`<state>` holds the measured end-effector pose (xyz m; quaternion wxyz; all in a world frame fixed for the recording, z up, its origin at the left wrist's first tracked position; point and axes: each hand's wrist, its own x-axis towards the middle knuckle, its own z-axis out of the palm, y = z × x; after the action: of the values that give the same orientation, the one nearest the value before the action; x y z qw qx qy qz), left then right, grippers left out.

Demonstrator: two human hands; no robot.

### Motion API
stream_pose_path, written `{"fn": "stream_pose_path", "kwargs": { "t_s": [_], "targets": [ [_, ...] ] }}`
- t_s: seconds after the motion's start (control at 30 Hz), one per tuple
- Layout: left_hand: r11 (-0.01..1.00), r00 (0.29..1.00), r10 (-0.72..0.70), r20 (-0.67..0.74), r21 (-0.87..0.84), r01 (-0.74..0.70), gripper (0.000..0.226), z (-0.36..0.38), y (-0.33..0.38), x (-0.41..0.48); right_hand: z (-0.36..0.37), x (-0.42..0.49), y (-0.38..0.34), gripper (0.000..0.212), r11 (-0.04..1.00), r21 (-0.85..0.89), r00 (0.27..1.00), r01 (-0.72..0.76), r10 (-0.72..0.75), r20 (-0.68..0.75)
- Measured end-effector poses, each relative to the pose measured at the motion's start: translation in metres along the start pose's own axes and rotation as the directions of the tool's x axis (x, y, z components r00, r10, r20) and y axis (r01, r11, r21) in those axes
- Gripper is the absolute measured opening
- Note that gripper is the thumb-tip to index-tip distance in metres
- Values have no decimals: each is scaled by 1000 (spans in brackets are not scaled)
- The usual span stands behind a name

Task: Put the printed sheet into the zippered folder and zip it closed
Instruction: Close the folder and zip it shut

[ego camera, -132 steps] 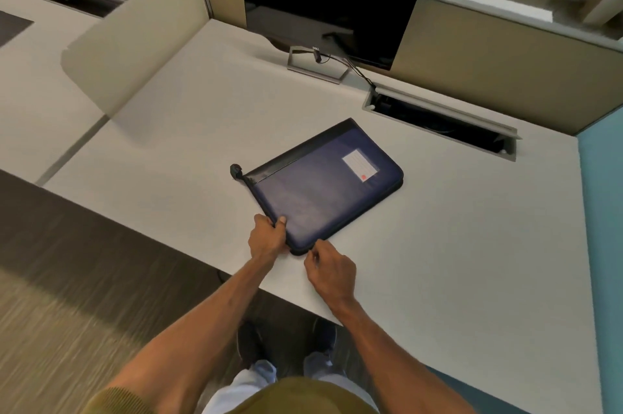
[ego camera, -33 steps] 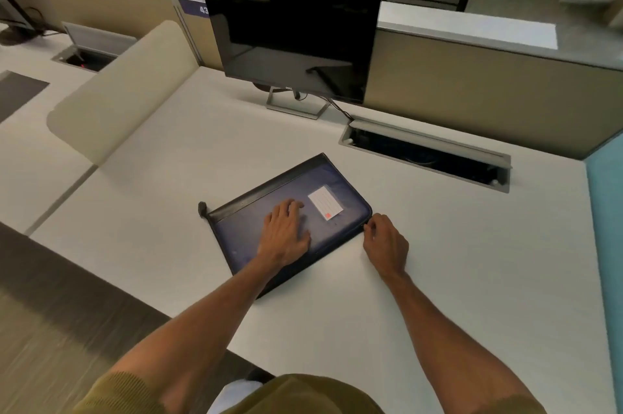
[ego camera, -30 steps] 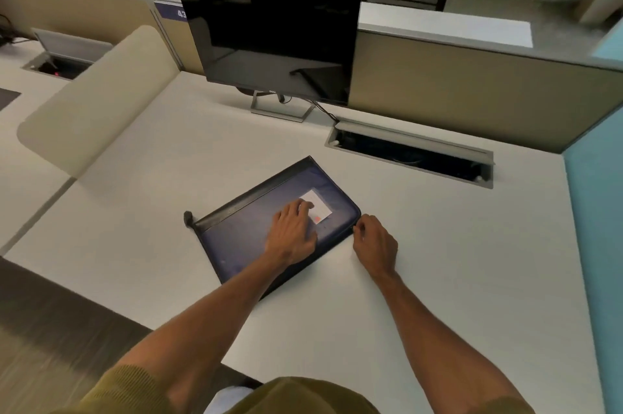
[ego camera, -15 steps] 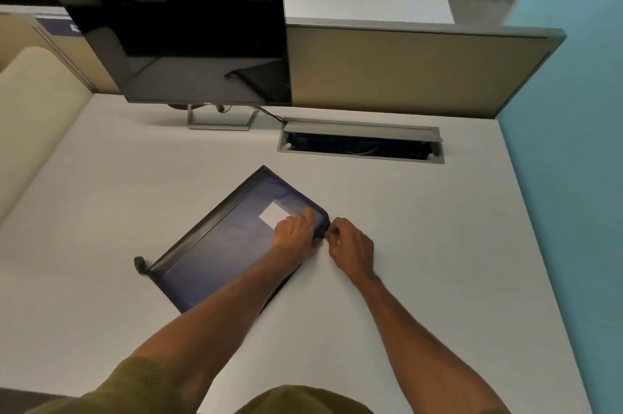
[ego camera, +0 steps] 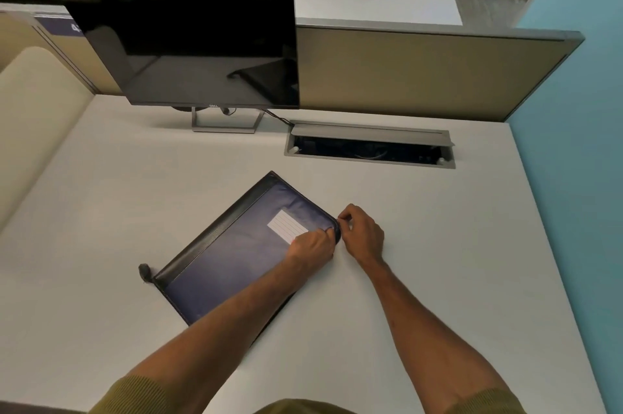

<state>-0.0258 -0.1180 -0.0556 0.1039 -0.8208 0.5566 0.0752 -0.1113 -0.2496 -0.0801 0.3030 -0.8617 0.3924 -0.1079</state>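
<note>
Both hands meet at the right corner of the closed folder, seemingly working the zip.

Nearest, the left hand (ego camera: 312, 246) lies curled on the dark blue zippered folder (ego camera: 236, 255), its fingers bent down at the corner, pinning the cover there; just beside it the right hand (ego camera: 362, 233) is pinched nearly closed at the same corner, probably on the zip pull, though the pull is too small to make out. The folder lies flat and skewed on the white desk (ego camera: 421, 262), a lined label (ego camera: 286, 226) on top; the printed sheet is out of sight, presumably inside. Beyond stand the cable tray (ego camera: 369, 145) and the monitor (ego camera: 188, 46). The risk, as I judge it, is the slider snagging on the corner bend, or the folder sliding if the pinning hand eases.
</note>
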Motion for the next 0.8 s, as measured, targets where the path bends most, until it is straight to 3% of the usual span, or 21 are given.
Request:
{"fn": "stream_pose_path", "kwargs": {
  "t_s": [0.13, 0.23, 0.3, 0.4, 0.5, 0.63, 0.8],
  "targets": [
    [999, 999, 33, 2, -23, -33, 44, 2, -4, -1, -5, 20, -1, 7, 994, 20, 983, 110, -112, 146],
    [996, 997, 78, 7, 49, -78, 35, 1, -14, -7, -11, 34, 1, 7, 985, 6, 955, 173, -169, 243],
    [994, 995, 92, -37, -56, -94, 32, -3, -23, -4, -14, 38, 2, 8, 985, -5, 947, 175, -167, 276],
    [988, 981, 46, -188, -135, -72, 37, -10, -39, 11, -13, 40, 4, 6, 985, -5, 944, 172, -164, 286],
    [993, 988, 20, -156, -111, -38, 52, -11, -59, 30, -13, 38, 4, 6, 987, -5, 948, 160, -152, 280],
    [964, 995, 42, -95, -259, -65, 26, -3, -75, 42, -15, 37, 4, 8, 991, 2, 947, 135, -130, 295],
    [925, 990, 4, -141, -375, -57, 20, 2, -66, 38, -15, 38, 3, 7, 991, 31, 941, 133, -136, 310]
  ]
}}
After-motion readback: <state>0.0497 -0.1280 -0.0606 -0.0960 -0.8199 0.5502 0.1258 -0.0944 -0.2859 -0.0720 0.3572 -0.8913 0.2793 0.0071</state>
